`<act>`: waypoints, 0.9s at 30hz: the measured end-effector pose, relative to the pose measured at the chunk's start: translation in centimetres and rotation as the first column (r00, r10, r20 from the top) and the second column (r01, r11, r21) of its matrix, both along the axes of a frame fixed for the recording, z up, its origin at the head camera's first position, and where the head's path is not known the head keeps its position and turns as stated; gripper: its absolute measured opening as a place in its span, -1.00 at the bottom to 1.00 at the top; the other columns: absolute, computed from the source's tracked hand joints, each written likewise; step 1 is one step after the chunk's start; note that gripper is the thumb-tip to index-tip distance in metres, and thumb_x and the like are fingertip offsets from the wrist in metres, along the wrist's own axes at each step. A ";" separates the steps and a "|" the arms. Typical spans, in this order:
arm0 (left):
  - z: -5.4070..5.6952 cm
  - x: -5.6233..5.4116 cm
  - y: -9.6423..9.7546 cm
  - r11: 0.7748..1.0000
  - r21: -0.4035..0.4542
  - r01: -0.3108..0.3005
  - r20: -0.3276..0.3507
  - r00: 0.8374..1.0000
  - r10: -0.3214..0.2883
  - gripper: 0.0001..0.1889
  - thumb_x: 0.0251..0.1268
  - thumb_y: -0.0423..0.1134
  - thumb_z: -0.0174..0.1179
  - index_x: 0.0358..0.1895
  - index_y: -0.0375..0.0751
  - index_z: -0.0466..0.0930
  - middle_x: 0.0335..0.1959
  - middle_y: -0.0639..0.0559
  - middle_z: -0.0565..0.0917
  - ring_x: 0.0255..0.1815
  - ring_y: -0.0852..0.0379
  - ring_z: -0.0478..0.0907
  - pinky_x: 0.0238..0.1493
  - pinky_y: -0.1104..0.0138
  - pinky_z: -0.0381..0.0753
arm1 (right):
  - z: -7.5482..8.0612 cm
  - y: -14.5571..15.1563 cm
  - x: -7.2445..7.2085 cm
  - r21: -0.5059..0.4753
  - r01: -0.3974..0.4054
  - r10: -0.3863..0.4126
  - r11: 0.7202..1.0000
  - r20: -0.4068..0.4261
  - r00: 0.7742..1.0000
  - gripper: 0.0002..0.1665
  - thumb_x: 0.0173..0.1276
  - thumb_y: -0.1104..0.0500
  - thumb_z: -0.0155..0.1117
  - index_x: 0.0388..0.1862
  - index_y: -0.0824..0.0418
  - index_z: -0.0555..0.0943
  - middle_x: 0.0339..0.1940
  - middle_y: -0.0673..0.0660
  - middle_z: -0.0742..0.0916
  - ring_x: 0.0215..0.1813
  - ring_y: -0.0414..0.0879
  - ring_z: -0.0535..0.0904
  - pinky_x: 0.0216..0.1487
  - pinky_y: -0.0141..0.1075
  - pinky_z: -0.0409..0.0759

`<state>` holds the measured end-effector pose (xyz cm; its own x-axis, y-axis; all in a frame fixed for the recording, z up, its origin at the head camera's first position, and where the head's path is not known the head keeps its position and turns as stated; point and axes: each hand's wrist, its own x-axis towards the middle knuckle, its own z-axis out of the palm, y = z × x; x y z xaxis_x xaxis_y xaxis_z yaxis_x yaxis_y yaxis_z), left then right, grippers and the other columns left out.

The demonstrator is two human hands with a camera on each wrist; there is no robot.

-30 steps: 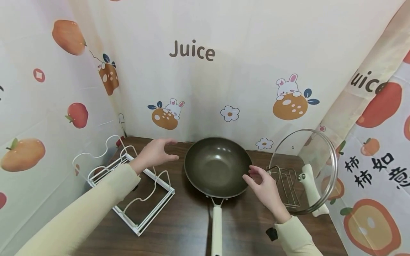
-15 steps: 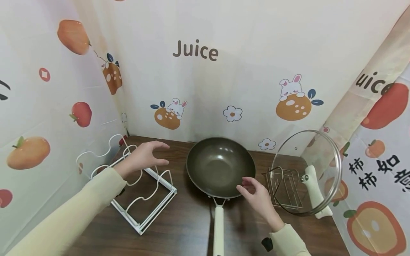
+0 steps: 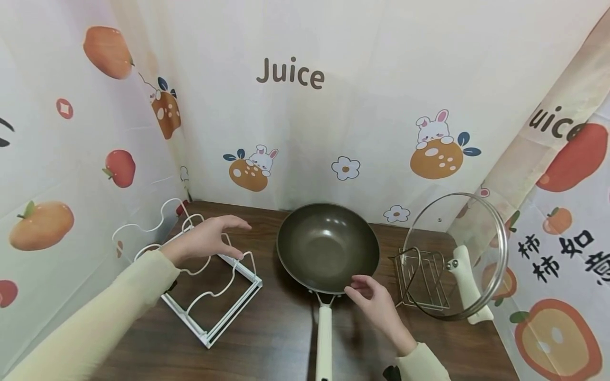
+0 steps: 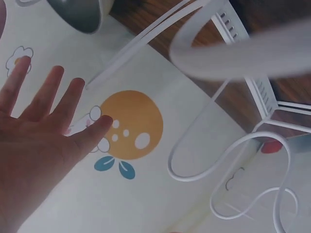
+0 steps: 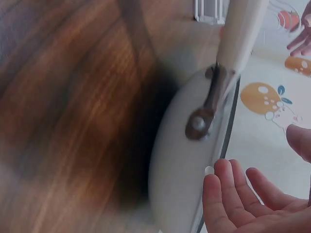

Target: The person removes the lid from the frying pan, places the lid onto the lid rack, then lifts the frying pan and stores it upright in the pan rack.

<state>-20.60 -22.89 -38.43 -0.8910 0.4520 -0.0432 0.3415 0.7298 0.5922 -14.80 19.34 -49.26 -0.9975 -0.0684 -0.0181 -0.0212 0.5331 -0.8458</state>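
Note:
A dark-coated wok (image 3: 329, 246) with a pale cream handle (image 3: 324, 344) lies on the brown table, its handle toward me. My right hand (image 3: 378, 307) hovers by the wok's near right rim, fingers loosely bent and holding nothing. In the right wrist view, the fingers (image 5: 238, 194) are beside the wok's pale outer wall (image 5: 182, 160); whether they touch cannot be told. Left of the wok, my left hand (image 3: 205, 238) is above a white wire rack (image 3: 234, 315), thumb and fingers spread apart. The left wrist view shows that palm (image 4: 34, 150) with nothing in it.
At the right, a glass lid (image 3: 503, 254) stands on edge with its cream handle (image 3: 469, 288) facing right. Behind its glass is a small metal wire rack (image 3: 424, 304). Printed curtains (image 3: 305, 127) enclose the back and both sides of the table.
My left hand has moved left, away from the wok, and slightly lower. My right hand has slid left and toward me along the wok's rim. The wok stays put.

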 end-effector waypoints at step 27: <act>-1.4 0.1 -0.4 0.983 -0.022 0.180 0.113 0.978 -0.176 -0.35 0.07 -0.18 0.57 0.31 -0.09 0.62 0.41 -0.22 0.53 0.45 -0.33 0.42 0.36 -0.20 0.48 | -2.4 -4.4 4.1 -0.262 0.052 0.010 0.964 0.228 0.974 -0.42 0.25 0.18 0.53 0.08 0.48 0.48 -0.28 0.12 0.66 -0.33 -0.25 0.54 -0.29 -0.46 0.61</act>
<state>-20.47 -23.25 -39.86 -0.7852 0.5998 -0.1537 0.4017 0.6823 0.6108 -10.69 14.92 -51.65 -0.9706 -0.0806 -0.2268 0.1951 0.2881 -0.9375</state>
